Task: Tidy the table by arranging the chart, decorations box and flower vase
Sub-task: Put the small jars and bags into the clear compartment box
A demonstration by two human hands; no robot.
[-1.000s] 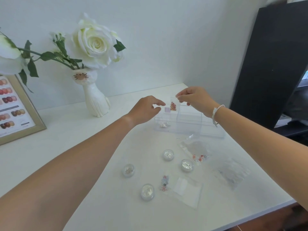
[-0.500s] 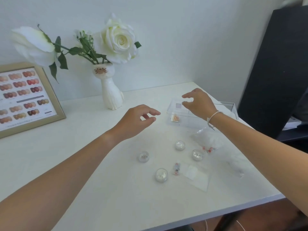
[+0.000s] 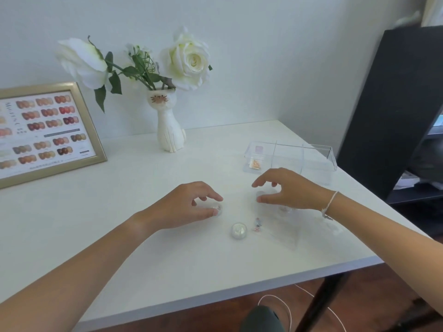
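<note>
Both hands have dropped back from the clear box (image 3: 290, 159): left hand (image 3: 184, 204) pinches a small round jar (image 3: 217, 210), right hand (image 3: 285, 190) spread over another; jar loading begins.

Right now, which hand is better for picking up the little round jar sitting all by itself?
Probably the left hand: the jar lies just beside its fingertips, while the right hand hovers farther back, nearer the clear box.
</note>
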